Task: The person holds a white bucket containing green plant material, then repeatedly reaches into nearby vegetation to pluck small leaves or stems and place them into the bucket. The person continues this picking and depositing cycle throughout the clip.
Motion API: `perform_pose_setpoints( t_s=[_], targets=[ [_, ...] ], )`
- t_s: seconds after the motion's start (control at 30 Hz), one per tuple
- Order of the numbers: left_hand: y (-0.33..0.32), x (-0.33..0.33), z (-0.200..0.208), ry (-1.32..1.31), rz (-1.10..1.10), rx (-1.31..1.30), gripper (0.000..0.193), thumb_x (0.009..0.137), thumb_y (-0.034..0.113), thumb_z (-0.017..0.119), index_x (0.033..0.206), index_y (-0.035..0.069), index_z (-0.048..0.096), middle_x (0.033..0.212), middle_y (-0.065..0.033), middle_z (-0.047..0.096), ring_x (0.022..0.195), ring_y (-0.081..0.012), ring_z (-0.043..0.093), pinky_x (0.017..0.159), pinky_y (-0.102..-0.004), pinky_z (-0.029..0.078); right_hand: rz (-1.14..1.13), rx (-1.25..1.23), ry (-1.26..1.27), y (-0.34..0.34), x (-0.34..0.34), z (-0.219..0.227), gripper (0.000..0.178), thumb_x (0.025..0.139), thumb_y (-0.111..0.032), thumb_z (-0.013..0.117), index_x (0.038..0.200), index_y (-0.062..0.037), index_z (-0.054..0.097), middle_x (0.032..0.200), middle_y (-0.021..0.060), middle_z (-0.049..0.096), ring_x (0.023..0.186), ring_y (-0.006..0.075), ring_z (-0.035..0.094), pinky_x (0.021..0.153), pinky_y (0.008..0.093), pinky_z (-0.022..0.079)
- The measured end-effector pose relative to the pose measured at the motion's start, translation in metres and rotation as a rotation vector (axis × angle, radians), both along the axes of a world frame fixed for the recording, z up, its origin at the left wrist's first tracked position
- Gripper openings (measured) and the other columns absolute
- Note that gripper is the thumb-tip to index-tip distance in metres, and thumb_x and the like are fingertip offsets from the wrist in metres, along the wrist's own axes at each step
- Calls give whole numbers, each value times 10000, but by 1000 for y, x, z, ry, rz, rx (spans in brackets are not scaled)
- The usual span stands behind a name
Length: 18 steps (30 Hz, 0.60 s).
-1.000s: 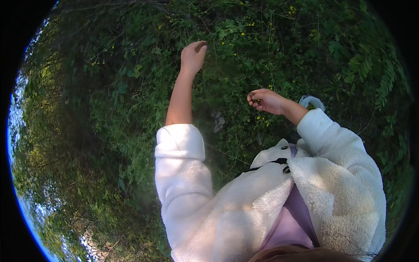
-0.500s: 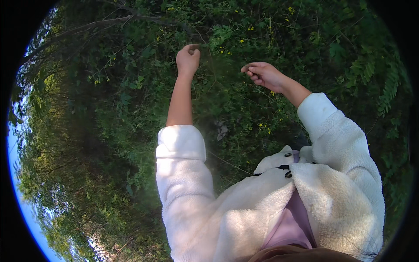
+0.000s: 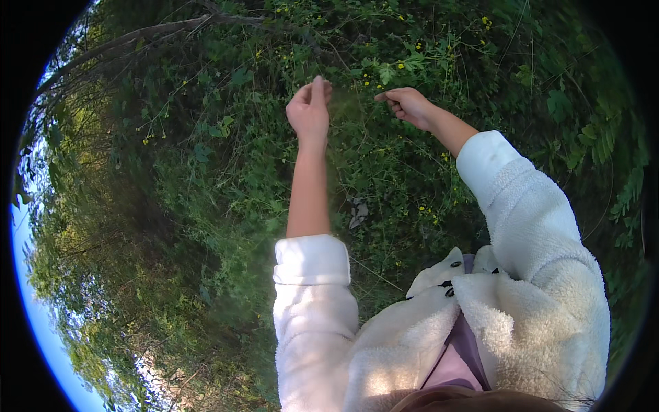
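Note:
My left hand (image 3: 309,118) is raised over the green plants (image 3: 240,172), its fingers curled in and the thumb pressed along them. Whatever it pinches, if anything, is too small or hidden to make out. To its right, and apart from it, my right hand (image 3: 410,108) is closed too, thumb and index finger meeting at the tips and pointing left. I cannot tell what lies between them. Small yellow flowers (image 3: 366,75) on thin stems grow just beyond the gap between my hands.
A bare brown branch (image 3: 158,29) crosses the far left. A grey crumpled scrap or dry leaf (image 3: 358,213) lies among the plants below my hands. Fern-like leaves (image 3: 628,196) hang at the right, and bushes (image 3: 89,268) with sky behind fill the left.
My left hand has shifted right and turned, its thumb now pointing up. My right hand has moved slightly up and left, so the hands are closer together. The view has shifted a little.

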<state>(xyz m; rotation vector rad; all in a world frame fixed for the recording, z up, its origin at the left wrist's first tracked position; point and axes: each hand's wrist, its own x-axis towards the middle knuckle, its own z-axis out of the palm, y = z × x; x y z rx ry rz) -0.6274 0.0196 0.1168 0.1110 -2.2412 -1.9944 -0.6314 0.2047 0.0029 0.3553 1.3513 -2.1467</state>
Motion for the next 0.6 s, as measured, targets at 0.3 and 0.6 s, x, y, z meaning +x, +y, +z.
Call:
perform_pose_setpoints(
  t_s=[0.3, 0.6],
  targets=[
    [-70, -86, 14, -145, -48, 293, 412, 929, 194, 382, 1162, -146, 371, 1169, -237, 458, 1057, -301, 499, 947, -373, 410, 16, -162, -108, 60, 103, 15, 251, 921, -152, 396, 1032, 23, 538, 697, -46, 397, 565, 38, 319, 464, 179, 280],
    [-13, -148, -24, -380, 150, -649, 251, 803, 174, 577, 894, -60, 590, 910, -188, 614, 745, -213, 603, 564, -347, 451, -103, -219, -202, 123, 192, 7, 235, 907, -157, 427, 987, 30, 545, 697, -42, 393, 565, 39, 327, 462, 171, 276]
  ],
)
